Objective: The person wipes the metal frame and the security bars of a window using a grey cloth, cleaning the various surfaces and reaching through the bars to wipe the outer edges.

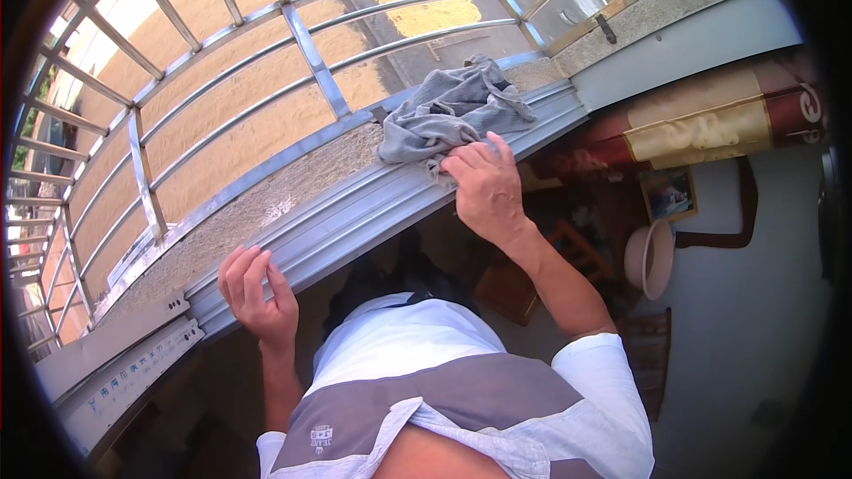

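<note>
A crumpled grey cloth (448,111) lies over the right part of the silver metal window track (333,222) and the rough concrete ledge behind it. My right hand (486,188) is closed on the near edge of this cloth, its fingers partly hidden in the folds. Further left, my left hand (257,291) rests at the near edge of the track, near its left end. Its fingers are bent together over the rail, with the thumb a little apart; no loose object shows in it.
Metal safety bars (315,62) stand beyond the concrete ledge (275,204), with sandy ground outside. At the left, a pale window frame piece (133,372) adjoins the track. On the right are a red and gold curtain (697,124), a framed picture (669,194) and a pinkish basin (655,259).
</note>
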`<act>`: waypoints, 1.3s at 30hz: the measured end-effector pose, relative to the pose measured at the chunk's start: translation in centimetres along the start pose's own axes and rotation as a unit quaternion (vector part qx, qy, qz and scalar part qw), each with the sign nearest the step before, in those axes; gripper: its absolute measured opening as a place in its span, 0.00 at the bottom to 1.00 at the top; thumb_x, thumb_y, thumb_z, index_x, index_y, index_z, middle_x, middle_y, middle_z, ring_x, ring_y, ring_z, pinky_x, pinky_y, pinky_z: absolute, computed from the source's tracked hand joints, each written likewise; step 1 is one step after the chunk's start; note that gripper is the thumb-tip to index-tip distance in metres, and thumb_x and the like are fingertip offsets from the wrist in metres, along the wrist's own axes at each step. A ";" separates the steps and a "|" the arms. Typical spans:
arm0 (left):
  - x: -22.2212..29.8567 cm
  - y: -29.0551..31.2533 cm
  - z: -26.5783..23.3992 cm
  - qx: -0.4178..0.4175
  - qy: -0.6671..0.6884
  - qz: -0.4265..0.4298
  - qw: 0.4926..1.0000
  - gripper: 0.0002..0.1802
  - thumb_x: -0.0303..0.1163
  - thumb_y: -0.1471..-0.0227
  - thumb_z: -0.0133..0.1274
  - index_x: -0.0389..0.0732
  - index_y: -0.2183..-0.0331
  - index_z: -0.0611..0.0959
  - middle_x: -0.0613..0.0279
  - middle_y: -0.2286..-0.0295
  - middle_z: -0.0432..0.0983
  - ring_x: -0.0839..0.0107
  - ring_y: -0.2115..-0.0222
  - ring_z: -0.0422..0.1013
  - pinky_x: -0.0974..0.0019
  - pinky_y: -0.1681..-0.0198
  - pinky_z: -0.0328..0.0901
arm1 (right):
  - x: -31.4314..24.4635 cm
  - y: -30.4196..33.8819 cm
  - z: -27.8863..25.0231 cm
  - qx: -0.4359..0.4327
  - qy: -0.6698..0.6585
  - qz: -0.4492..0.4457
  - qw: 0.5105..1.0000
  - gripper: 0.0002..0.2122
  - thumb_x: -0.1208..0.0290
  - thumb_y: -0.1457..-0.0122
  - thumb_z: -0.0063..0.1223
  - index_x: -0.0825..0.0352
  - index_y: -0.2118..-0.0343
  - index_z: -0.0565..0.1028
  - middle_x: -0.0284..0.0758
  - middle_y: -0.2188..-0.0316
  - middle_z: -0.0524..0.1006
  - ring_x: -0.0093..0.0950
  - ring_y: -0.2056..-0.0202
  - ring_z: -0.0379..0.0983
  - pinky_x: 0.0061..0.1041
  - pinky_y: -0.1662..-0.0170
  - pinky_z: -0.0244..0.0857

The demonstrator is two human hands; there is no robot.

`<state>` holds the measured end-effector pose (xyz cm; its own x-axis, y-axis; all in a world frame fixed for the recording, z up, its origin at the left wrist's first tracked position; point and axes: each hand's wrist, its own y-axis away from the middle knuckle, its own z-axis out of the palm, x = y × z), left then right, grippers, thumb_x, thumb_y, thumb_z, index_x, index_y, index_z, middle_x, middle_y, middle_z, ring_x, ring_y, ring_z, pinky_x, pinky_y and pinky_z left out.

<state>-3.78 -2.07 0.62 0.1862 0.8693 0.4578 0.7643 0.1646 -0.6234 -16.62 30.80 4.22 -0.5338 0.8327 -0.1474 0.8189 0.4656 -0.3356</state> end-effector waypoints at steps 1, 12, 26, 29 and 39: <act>0.1 -0.1 0.3 0.002 0.001 -0.001 1.000 0.10 0.19 0.48 0.58 0.38 0.61 0.84 0.55 0.59 0.80 0.52 0.52 0.75 0.51 0.44 0.66 | 2.2 0.7 -0.3 0.013 0.030 0.030 0.999 0.09 0.77 0.44 0.50 0.61 0.64 0.81 0.30 0.63 0.79 0.32 0.53 0.74 0.44 0.35 0.55; 0.5 -0.5 1.1 0.011 -0.025 0.045 0.999 0.09 0.21 0.48 0.59 0.41 0.63 0.85 0.58 0.60 0.80 0.55 0.53 0.76 0.50 0.45 0.66 | -14.9 -1.3 4.3 0.033 -0.207 -0.053 0.976 0.08 0.75 0.49 0.54 0.64 0.65 0.80 0.33 0.64 0.76 0.35 0.54 0.72 0.35 0.44 0.62; 0.2 0.2 0.8 0.020 -0.009 0.025 0.999 0.09 0.20 0.46 0.56 0.38 0.61 0.85 0.55 0.60 0.81 0.52 0.52 0.75 0.51 0.43 0.66 | 5.4 0.8 -0.5 0.062 0.049 0.042 0.996 0.09 0.64 0.39 0.59 0.63 0.73 0.80 0.34 0.71 0.77 0.39 0.61 0.73 0.39 0.51 0.64; 0.1 0.2 0.9 0.021 -0.015 0.032 0.999 0.09 0.20 0.46 0.56 0.38 0.62 0.85 0.55 0.60 0.81 0.52 0.52 0.76 0.51 0.44 0.66 | 3.3 0.7 0.1 0.066 0.034 0.050 0.996 0.10 0.63 0.39 0.59 0.63 0.73 0.80 0.35 0.70 0.77 0.39 0.60 0.72 0.40 0.50 0.63; -0.4 0.2 1.0 0.008 -0.041 0.028 0.999 0.10 0.19 0.48 0.55 0.38 0.63 0.85 0.55 0.59 0.80 0.53 0.52 0.76 0.49 0.43 0.65 | -4.9 -0.8 1.4 0.012 -0.102 -0.049 0.993 0.13 0.55 0.38 0.58 0.60 0.69 0.82 0.33 0.68 0.75 0.35 0.57 0.71 0.41 0.39 0.58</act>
<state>-4.30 -1.95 -0.35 0.1762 0.9127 0.3688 0.7442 0.1217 -0.6568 -14.96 25.93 3.96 -0.6447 0.7040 -0.2980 0.7566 0.5321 -0.3800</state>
